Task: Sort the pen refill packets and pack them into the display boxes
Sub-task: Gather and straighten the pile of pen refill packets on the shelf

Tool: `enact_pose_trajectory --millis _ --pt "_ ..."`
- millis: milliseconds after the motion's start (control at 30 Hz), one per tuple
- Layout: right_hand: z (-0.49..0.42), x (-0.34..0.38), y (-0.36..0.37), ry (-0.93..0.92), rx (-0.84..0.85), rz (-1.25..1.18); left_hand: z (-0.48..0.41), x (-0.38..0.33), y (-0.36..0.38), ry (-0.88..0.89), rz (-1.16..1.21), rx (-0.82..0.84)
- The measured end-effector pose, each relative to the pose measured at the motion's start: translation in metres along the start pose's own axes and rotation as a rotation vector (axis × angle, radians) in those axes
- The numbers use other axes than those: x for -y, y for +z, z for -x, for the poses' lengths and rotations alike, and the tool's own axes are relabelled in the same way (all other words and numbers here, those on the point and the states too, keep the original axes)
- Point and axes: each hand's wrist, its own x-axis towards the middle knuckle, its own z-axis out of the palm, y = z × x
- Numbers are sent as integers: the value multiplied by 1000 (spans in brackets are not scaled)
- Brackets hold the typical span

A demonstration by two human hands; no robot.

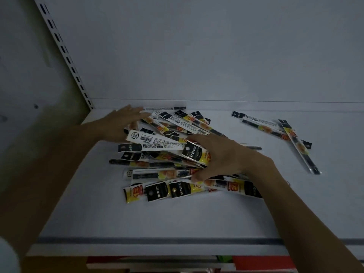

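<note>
The right hand (220, 154), at centre frame, curls its fingers and thumb around a fanned bundle from the pile of packets (157, 166) and hides the pile's right part. The left hand (122, 123) lies flat, fingers straight, on the pile's upper-left edge. The packets are long, thin, glossy sleeves in black, yellow and white with barcodes, their print blurred by dim light; a few loose packets (275, 131) lie apart at right on the smooth white shelf (177, 217), whose slotted post (61, 50) rises at upper left.
</note>
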Motion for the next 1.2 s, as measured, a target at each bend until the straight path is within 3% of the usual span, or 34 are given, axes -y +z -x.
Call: enact_pose_trajectory --millis 167,400,533,733,1033,1200 --pt "-3 -3 1 1 -5 -11 -32 -16 -13 53 -50 41" --pt "-4 -2 1 3 -20 52 -61 -33 2 125 -132 -58" --pt "-2 1 1 -32 -81 211 -61 -32 6 79 -79 -178" --pt "-2 0 2 -35 -73 194 -66 -38 0 60 -98 -259" --pt "-6 0 2 -26 -62 147 -55 -59 3 -4 269 -164" --pt "-6 1 6 -83 -227 265 -22 -85 -27 42 289 -308"
